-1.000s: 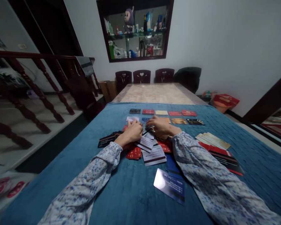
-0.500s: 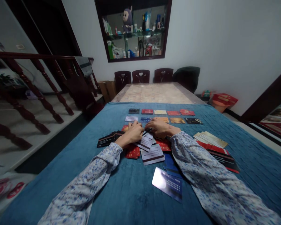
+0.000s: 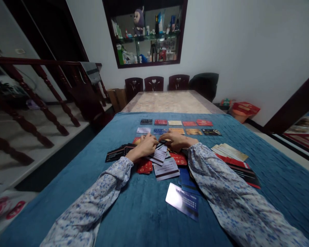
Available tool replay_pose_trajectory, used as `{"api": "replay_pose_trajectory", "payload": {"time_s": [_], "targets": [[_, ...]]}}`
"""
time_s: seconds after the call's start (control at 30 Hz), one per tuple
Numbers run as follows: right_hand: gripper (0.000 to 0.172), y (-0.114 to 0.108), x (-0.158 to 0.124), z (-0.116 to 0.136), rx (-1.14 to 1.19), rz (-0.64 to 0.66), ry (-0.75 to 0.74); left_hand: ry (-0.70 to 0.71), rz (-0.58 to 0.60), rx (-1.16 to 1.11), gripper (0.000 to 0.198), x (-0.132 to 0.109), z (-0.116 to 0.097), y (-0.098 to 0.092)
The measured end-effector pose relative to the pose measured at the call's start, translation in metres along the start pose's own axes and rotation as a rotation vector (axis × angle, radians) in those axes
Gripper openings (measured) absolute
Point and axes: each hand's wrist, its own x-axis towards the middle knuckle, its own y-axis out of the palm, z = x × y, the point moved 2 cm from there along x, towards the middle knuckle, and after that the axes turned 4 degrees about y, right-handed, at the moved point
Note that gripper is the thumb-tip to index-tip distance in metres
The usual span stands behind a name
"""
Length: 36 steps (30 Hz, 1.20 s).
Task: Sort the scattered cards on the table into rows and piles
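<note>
Both hands are over a loose pile of cards at the middle of the cloth. My left hand [image 3: 146, 146] has its fingers curled down on the pile, beside white cards [image 3: 158, 156]. Bent over the pile's top, my right hand [image 3: 173, 140] touches a dark-striped card [image 3: 163, 144]. What the fingertips hold is hidden. Red cards [image 3: 144, 166] lie under my left wrist and another red card [image 3: 179, 158] below my right hand. A white card [image 3: 167, 169], blue cards [image 3: 186, 181] and a shiny blue-silver card [image 3: 182, 200] lie nearer me.
Two rows of cards lie beyond the hands, including a black card [image 3: 146, 121] and a gold card [image 3: 194, 132]. Black cards [image 3: 117, 153] fan out at the left, cream cards [image 3: 229, 151] and black-red cards [image 3: 244, 174] at the right. Blue cloth [image 3: 134, 212] covers the near table.
The view has shifted slightly, moving the whole scene a little to the left. Both hands stay over the pile in nearly the same pose.
</note>
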Motion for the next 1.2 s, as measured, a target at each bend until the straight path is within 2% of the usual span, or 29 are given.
{"api": "replay_pose_trajectory", "payload": {"time_s": [0.17, 0.33, 0.53, 0.7, 0.97, 1.2], "targets": [[0.046, -0.002, -0.001, -0.006, 0.068, -0.004, 0.024, -0.024, -0.034, -0.034, 0.038, 0.000, 0.000, -0.001], [0.037, -0.012, -0.009, -0.005, 0.027, -0.061, 0.069, -0.073, -0.057, -0.095, 0.039, 0.000, 0.001, -0.004], [0.023, -0.018, -0.009, -0.004, -0.004, -0.256, 0.068, -0.061, -0.135, -0.152, 0.035, 0.004, 0.005, -0.006], [0.025, -0.023, -0.009, 0.004, -0.051, -0.406, 0.044, -0.048, -0.209, -0.162, 0.039, 0.004, 0.009, -0.007], [0.028, -0.029, -0.011, 0.014, -0.168, -0.411, 0.097, -0.108, -0.338, -0.185, 0.047, 0.002, 0.019, -0.012], [0.032, -0.028, -0.010, 0.014, -0.172, -0.412, 0.107, -0.147, -0.395, -0.171, 0.039, 0.001, 0.019, -0.017]]}}
